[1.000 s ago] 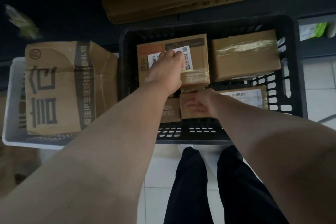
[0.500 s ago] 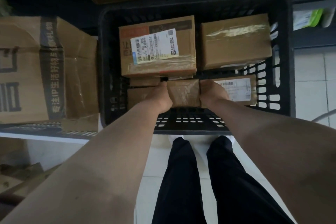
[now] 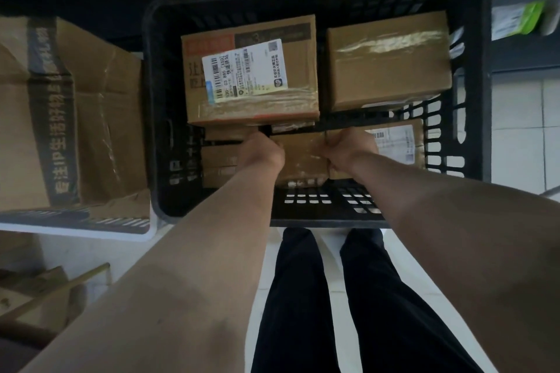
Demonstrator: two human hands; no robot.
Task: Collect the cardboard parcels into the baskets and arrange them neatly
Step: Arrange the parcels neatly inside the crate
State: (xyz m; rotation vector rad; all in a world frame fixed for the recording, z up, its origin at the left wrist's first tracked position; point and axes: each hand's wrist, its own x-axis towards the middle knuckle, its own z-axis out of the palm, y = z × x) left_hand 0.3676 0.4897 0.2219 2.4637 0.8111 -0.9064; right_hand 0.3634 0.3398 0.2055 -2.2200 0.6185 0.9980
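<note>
**Parcels mostly gathered; one small parcel being fitted into the black basket**

A person is standing over a black basket (image 3: pixel 163 100) and looking straight down into it. Both hands are reaching into its near half. The left hand (image 3: pixel 262 151) and the right hand (image 3: pixel 348 150) are gripping a small parcel (image 3: pixel 303 157) from opposite sides, holding it low in the basket's front row. The fingertips are tucked out of sight behind the parcel's edges.

Four other lots are lying in the same basket. A labelled parcel (image 3: pixel 251 70) is sitting at the back left and a taped parcel (image 3: pixel 388 60) at the back right, side by side and squared up. In the front row, a stack of flat parcels (image 3: pixel 221 157) is lying just left of the hands and a white-label parcel (image 3: pixel 397 142) just right of them.

To the left, a white basket (image 3: pixel 91 230) is holding one big printed carton (image 3: pixel 60 106).

The task is looking well advanced: the black basket is filling in two tidy rows, and the held parcel appears to be closing the gap between its neighbours. Loose cardboard (image 3: pixel 39 291) is lying on the floor at lower left, and whether it includes parcels to be collected is unclear.
</note>
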